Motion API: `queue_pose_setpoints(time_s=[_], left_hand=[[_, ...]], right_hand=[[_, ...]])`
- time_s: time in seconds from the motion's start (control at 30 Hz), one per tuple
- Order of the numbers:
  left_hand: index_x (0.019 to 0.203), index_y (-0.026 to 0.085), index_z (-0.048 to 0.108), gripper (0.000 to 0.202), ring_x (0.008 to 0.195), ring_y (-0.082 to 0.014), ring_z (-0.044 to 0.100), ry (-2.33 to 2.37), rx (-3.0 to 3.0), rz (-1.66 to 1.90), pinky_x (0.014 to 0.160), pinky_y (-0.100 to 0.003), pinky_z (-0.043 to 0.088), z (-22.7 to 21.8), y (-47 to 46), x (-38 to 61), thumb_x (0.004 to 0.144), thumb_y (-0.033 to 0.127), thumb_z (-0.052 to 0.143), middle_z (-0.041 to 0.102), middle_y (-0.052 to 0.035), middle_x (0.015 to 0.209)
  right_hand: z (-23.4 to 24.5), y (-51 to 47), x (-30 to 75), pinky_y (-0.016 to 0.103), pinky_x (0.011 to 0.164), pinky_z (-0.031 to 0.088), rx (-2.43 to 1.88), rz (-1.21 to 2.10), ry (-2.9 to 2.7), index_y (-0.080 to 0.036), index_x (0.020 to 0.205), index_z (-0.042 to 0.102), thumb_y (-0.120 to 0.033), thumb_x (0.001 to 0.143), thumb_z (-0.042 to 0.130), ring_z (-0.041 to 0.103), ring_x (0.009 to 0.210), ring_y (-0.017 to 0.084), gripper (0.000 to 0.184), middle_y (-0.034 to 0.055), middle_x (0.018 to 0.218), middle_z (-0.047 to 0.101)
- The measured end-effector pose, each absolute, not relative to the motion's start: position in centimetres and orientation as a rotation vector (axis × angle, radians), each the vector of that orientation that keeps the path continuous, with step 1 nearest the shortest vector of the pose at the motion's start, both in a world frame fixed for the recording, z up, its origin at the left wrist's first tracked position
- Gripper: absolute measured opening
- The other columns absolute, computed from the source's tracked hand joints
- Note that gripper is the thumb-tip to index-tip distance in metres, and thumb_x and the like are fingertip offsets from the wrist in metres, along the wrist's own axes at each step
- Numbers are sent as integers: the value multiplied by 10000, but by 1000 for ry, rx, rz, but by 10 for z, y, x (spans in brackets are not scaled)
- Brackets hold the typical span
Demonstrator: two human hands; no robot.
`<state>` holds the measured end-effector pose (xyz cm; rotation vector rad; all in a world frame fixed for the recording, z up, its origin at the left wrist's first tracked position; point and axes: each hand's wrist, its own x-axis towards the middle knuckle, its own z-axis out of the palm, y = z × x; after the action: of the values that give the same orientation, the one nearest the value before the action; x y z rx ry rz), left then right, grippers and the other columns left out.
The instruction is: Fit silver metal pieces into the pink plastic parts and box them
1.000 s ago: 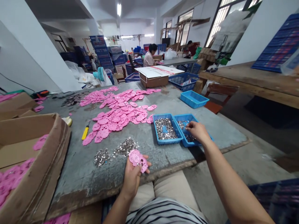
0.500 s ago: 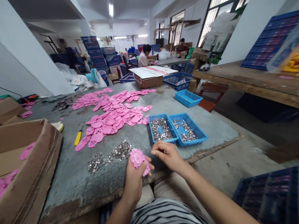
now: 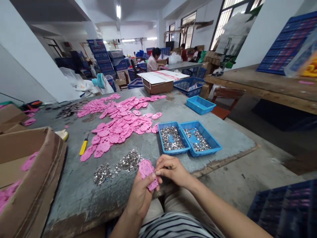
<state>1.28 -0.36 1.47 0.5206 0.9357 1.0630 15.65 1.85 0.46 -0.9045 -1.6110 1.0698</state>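
My left hand (image 3: 143, 189) grips a pink plastic plate (image 3: 146, 168) with holes and moulded ridges, thumb across its face. Against the plate's right edge, my right hand (image 3: 172, 168) is closed in a pinch; whatever lies between its fingertips is too small to make out. Just beyond the hands, two blue trays (image 3: 173, 152) hold small shiny metal pieces (image 3: 170, 132). Two heaps of similar metal bits (image 3: 130, 160) lie on the table to the left of the plate. Behind them spreads a large pile of pink plates (image 3: 119, 124).
A yellow-handled screwdriver (image 3: 84, 146) lies left of the pile. An open cardboard box (image 3: 47, 158) with pink parts stands at the table's left edge. Another blue tray (image 3: 200, 105) and a covered carton (image 3: 158, 86) sit farther back. A person (image 3: 153, 61) works at another table.
My right hand has moved left from near the trays to the pink plate, its fingertips now at the plate's edge. The left hand has tilted the plate slightly more upright.
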Motion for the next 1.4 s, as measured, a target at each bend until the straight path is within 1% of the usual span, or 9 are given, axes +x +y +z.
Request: queue_pose_setpoints(time_s=[0.2,0.4,0.53,0.67,0.83,0.97,1.07,1.27,1.4], left_hand=[[857,163,498,451,508,-115,574,997,578,1052,373,-184,421,12,-1,13,516,217,788,595,32,634],[901,185,470,449,457,-108,555,1220,810,1278,362,-190,417,2,3,20,554,208,753,621,40,642],[901,197,459,417,395,-84,502,1283,901,1316,378,-198,423,-3,5,19,577,199,722,625,51,615],[926,193,460,440,388,-93,506,1328,913,1336,388,-208,433,-6,8,18,574,225,721,606,62,579],[954,195,444,487,447,-97,542,1186,870,1323,412,-209,452,10,6,20,571,234,742,618,51,653],[942,200,433,346,559,-137,618,847,731,1233,452,-217,465,27,6,19,716,372,633,619,21,704],[964,200,443,320,646,-165,642,799,664,1199,483,-234,485,32,6,18,781,431,568,614,3,735],[973,191,483,317,729,-164,619,787,672,1271,610,-265,517,30,3,18,823,460,557,574,7,748],[952,199,502,298,737,-155,603,781,698,1293,622,-257,509,29,3,18,830,465,562,557,11,743]], right_hand=[[2,18,156,284,690,472,-910,1118,-1595,-205,673,710,-528,753,695,587,727,149,333,27,749,606],[-10,16,149,265,627,434,-1074,1086,-1485,-190,633,613,-395,744,719,551,678,139,257,17,735,596],[-11,15,144,271,662,435,-1062,1065,-1457,-184,598,579,-337,758,697,560,712,146,251,21,740,590],[-6,15,141,275,677,447,-1044,1070,-1476,-184,593,556,-349,824,622,556,707,142,292,27,745,580],[9,12,148,309,756,446,-1041,999,-1518,-194,614,558,-354,843,580,551,774,162,280,38,779,566],[21,13,157,328,828,435,-1036,1029,-1515,-199,653,574,-329,823,601,548,878,180,215,54,885,569],[28,10,159,336,828,438,-1062,1054,-1569,-197,645,576,-321,840,582,543,927,192,231,69,943,560],[34,3,155,362,854,439,-1080,1004,-1656,-212,635,573,-278,845,572,473,1153,245,220,70,787,575],[36,1,153,380,883,434,-1106,966,-1656,-212,621,578,-270,833,584,477,1157,248,220,72,816,580]])
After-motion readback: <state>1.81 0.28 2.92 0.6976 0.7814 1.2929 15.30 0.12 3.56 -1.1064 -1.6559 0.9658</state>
